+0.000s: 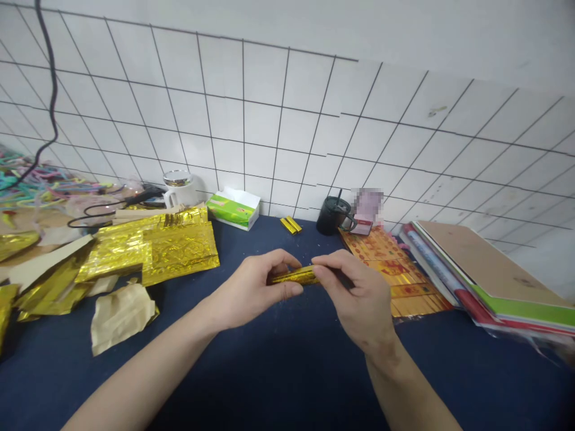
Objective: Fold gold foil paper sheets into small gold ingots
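Observation:
Both my hands meet above the dark blue table (278, 371) and hold a narrow folded strip of gold foil paper (294, 276) between them. My left hand (258, 287) pinches its left end with thumb and fingers. My right hand (359, 296) grips its right end, and the fingers cover that part of the strip. A stack of gold foil sheets (166, 245) lies to the left of my hands. Two small folded gold pieces (291, 224) rest by the wall behind them.
A green tissue box (233, 209) and a white mug (179, 188) stand at the back left, a black cup (332, 215) at the back centre. Orange printed paper sheets (395, 263) and stacked card (485, 269) lie on the right. Crumpled beige paper (119, 314) sits front left.

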{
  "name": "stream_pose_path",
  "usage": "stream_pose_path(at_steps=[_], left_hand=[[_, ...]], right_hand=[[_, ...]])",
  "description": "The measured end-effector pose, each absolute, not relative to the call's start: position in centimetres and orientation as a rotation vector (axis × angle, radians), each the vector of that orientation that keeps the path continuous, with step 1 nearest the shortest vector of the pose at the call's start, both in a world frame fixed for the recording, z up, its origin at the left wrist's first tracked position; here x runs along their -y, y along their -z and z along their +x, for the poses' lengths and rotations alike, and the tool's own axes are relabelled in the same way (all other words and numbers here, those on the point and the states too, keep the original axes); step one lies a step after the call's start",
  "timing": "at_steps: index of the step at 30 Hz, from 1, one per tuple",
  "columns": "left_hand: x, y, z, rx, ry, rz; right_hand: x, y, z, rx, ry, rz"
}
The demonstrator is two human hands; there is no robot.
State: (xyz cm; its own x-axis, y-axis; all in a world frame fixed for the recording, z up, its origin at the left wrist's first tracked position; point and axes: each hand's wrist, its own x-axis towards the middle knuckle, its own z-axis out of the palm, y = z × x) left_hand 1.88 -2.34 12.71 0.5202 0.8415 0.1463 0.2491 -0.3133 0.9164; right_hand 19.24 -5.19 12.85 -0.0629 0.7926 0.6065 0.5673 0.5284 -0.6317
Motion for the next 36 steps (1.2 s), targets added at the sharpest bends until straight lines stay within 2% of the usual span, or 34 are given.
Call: stream_pose_path(at_steps=[11,13,20,36], left_hand=[[1.4,-12.4,1.9,-0.68,-1.448,1.173],[1.4,-12.6,1.7,-0.629,-1.437,1.098],[1.2,-13.3,0.7,-0.585,-1.059,1.155],[1.0,-13.0,0.9,-0.657,-1.151,1.151]], right_hand=[[4.7,-12.5,18.9,1.425,-0.581,-1.085],[4.6,-12.6,18.9,1.384,-0.591,-1.058],[4.5,-12.8,19.4,1.37,-0.669,-1.052],[4.5,-12.7,20.1,1.503,-0.718,-0.96]])
